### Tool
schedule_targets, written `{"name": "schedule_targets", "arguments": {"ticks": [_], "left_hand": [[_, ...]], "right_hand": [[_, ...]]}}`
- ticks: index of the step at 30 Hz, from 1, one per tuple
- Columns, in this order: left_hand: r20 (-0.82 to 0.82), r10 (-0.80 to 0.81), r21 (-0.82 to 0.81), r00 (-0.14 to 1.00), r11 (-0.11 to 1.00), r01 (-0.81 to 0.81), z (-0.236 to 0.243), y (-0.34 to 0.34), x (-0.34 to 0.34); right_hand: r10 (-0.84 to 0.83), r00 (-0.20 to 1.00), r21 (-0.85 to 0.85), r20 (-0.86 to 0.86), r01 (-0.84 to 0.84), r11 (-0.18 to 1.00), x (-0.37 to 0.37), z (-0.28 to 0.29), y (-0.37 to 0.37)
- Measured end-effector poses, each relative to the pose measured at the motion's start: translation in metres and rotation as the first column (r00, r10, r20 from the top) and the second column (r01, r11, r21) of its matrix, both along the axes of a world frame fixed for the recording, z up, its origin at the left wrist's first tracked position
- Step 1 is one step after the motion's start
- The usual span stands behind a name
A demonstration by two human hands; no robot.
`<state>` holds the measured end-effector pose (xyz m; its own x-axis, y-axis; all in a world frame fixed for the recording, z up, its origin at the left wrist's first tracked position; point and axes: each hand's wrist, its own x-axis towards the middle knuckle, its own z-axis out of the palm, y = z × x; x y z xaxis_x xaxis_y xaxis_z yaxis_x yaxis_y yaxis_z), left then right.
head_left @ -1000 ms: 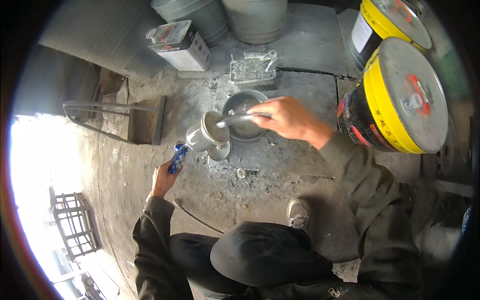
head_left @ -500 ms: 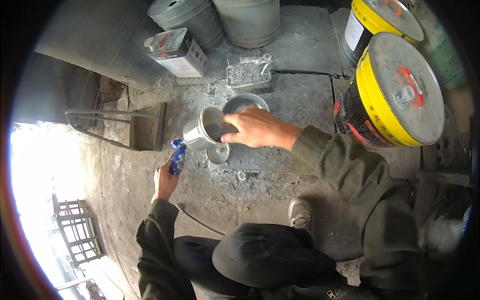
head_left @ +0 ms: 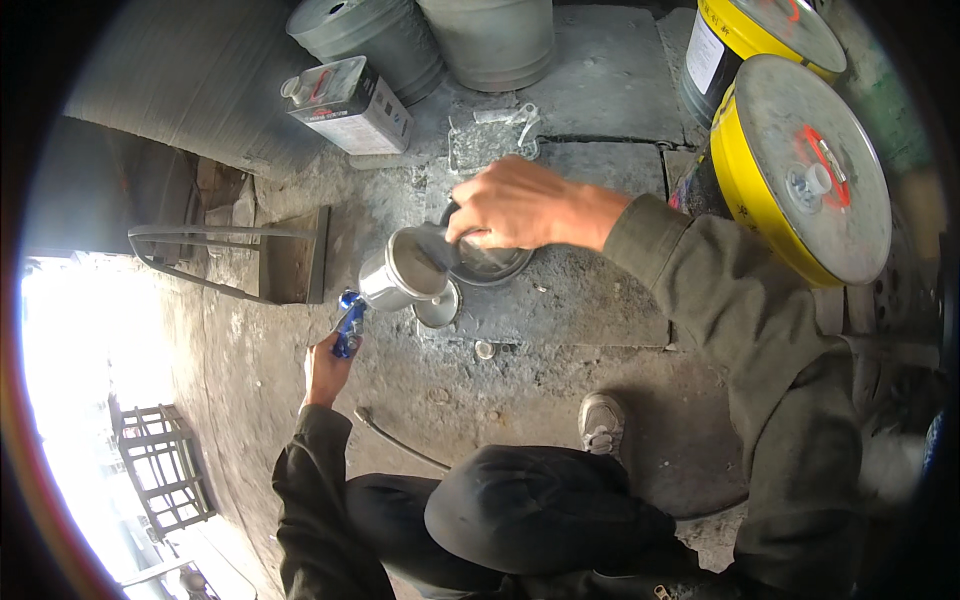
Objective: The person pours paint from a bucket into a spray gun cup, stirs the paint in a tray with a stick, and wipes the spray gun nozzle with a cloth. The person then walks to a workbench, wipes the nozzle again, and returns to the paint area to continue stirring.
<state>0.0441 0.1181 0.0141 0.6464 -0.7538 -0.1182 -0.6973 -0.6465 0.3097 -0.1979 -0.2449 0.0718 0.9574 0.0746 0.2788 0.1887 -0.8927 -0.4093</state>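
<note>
My left hand [head_left: 326,370] is closed round the handle of a blue and silver spray gun [head_left: 349,328]. A grey metal cup [head_left: 378,285] is fixed to the gun and tilts, its mouth facing right. My right hand [head_left: 515,205] is closed just above and right of that mouth. A dark grey shape at its fingertips is blurred, so I cannot tell what it is. Beneath the right hand sits a round metal bowl [head_left: 497,272] on the floor, partly hidden by hand and cup. A round lid [head_left: 436,311] lies under the cup's rim.
A rectangular tin [head_left: 365,125] and grey drums [head_left: 492,45] stand at the back. Yellow and black drums [head_left: 815,170] stand on the right. On the floor are a grimy tray [head_left: 490,145], a small cap [head_left: 485,350], a hose [head_left: 395,440] and a metal frame [head_left: 322,255].
My right hand has drawn back from inside the cup, up and to the right over the bowl. The cup and spray gun have shifted slightly, with the cup's mouth tipping further right.
</note>
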Motion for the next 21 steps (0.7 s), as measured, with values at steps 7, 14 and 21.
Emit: {"name": "schedule_targets", "arguments": {"ticks": [7,14,21], "left_hand": [[-0.171,-0.08,-0.024,0.982,0.997,0.077,0.001,-0.033,-0.02],[-0.198,-0.053,0.031,0.979,0.998,0.061,-0.006,-0.009,-0.002],[-0.355,-0.134,0.053,0.925,0.985,0.162,-0.003,-0.032,-0.02]], "right_hand": [[0.152,0.9,-0.323,0.41,-0.013,0.946,0.012,-0.038,0.029],[0.12,0.908,-0.349,0.401,0.03,0.937,-0.009,-0.026,-0.003],[0.207,0.862,-0.519,0.463,0.075,0.851,-0.005,-0.026,0.02]]}}
